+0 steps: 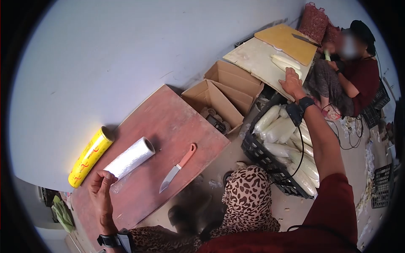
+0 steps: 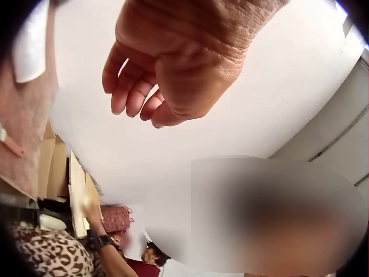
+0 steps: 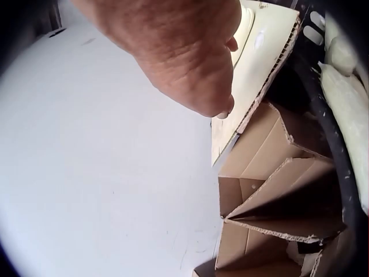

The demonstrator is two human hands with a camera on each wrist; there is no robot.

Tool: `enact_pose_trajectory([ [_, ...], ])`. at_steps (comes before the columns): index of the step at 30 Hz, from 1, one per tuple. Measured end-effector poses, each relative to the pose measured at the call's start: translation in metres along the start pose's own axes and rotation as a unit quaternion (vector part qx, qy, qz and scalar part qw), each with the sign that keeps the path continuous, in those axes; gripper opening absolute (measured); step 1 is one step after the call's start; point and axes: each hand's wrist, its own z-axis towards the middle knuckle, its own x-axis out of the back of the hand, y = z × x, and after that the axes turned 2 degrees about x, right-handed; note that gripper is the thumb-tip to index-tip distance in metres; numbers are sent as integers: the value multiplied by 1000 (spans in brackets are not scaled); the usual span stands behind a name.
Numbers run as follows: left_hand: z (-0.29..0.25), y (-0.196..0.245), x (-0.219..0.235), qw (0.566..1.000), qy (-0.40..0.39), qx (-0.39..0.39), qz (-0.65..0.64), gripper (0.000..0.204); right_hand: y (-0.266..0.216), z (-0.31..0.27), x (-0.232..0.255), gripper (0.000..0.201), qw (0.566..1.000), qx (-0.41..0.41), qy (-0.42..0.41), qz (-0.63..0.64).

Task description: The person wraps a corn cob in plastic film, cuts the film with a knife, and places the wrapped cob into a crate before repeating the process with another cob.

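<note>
My right hand (image 1: pixel 292 83) reaches over the pale board (image 1: pixel 244 55), its fingers at the near end of two long white vegetables (image 1: pixel 283 63); whether they touch is unclear. In the right wrist view that hand (image 3: pixel 184 57) covers part of a white vegetable (image 3: pixel 247 26). My left hand (image 1: pixel 102 194), fingers loosely bent and holding nothing, hovers by the near end of a clear film roll (image 1: pixel 130 158) on the reddish table (image 1: pixel 185 109). The left wrist view shows that hand (image 2: pixel 173 63) with its fingers hanging. An orange-handled knife (image 1: pixel 178 168) lies right of the roll.
A yellow tube (image 1: pixel 90 158) stands at the table's wall side. Cardboard boxes (image 1: pixel 230 80) sit between table and board. A black crate (image 1: pixel 270 170) holds several wrapped white vegetables (image 1: pixel 278 130). Another person (image 1: pixel 365 80) sits beyond a yellow board (image 1: pixel 282 40) with a knife (image 1: pixel 306 40).
</note>
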Motion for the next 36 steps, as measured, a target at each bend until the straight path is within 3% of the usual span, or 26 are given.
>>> enact_pose_trajectory([
  [2,14,-43,21,995,77,39,-42,12,22,14,-7,72,999,-18,10,-28],
  [5,29,-74,47,986,115,84,-92,9,54,38,-16,77,997,-37,22,-58],
  [12,37,-90,73,975,184,97,-78,9,121,101,-74,86,998,-63,20,8],
  [15,38,-97,81,972,193,113,-69,10,69,76,-36,90,988,-147,-33,-44],
  [18,40,-95,81,967,206,134,-68,12,80,84,-44,90,982,-163,-51,-78],
  [22,40,-89,77,964,218,142,-53,11,99,82,-68,82,993,-120,2,14],
  [26,41,-112,93,960,229,156,-48,10,78,59,-51,73,993,-115,-11,11],
  [30,34,-107,81,960,215,182,3,12,70,26,-38,65,994,-40,-6,102],
  [32,29,-105,78,968,171,180,25,14,61,16,-37,63,984,-52,-22,168],
  [34,23,-102,73,971,142,189,33,15,49,0,-31,58,934,-87,-85,335],
  [36,20,-100,70,973,111,198,49,18,5,-35,1,49,862,-114,-140,474],
])
